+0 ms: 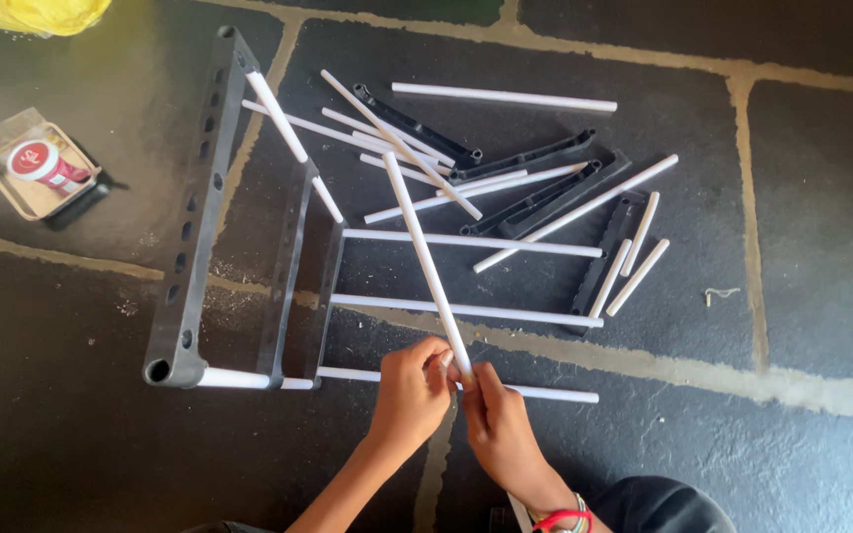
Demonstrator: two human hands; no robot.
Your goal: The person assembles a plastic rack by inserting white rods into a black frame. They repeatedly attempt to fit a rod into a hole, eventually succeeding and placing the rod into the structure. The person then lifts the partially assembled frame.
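Note:
Both my hands meet at the near end of a long white rod [425, 259] that slants up and away over the floor. My left hand [412, 390] pinches its lower end from the left and my right hand [499, 422] grips it from the right. Just beneath them a white rod [555, 394] lies flat, plugged into a partly built rack: a tall black side bar with holes [194, 222], two thinner black bars [288, 276] and several white cross rods [466, 311].
Loose white rods [505, 97] and black slotted bars [525, 163] lie scattered on the dark stone floor beyond the rack. A small open box with a red-and-white tub [41, 168] sits at the left. A yellow bag [37, 14] is at the top left corner.

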